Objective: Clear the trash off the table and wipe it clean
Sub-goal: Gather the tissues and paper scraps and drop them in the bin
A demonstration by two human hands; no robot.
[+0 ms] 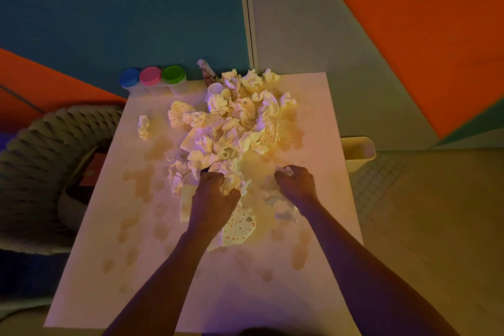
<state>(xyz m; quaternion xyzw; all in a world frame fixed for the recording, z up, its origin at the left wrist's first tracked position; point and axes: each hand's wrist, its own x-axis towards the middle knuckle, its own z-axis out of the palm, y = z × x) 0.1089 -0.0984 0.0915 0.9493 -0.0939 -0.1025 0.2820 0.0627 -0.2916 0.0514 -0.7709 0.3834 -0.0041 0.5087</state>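
- A white square table (109, 267) is seen from above, and brownish spill stains (140, 181) are spread over its left, near and right parts.
- A large heap of crumpled tissues (231, 128) is piled on the far half of the table, mixed with flat napkins printed with orange dots (180, 113).
- One crumpled tissue ball (143, 127) is set apart at the left of the heap.
- The left hand (215, 194) is placed at the near edge of the heap, its fingers curled tight around a wad of tissue (231, 185).
- A dotted napkin (240, 228) is partly covered by the left wrist, on the near side of the heap.
- The right hand (296, 184) is closed into a fist on a small white tissue (285, 171), with more white paper (286, 213) lying under the wrist.
- Three tubs with blue (130, 77), pink (150, 75) and green (173, 74) lids are lined up at the far left corner of the table.
- A small white cup (215, 88) is seen at the far edge of the heap, touching it.
- A pale bin (358, 151) is stood just beside the right edge of the table.
- A woven grey chair (41, 161) is placed at the left of the table.
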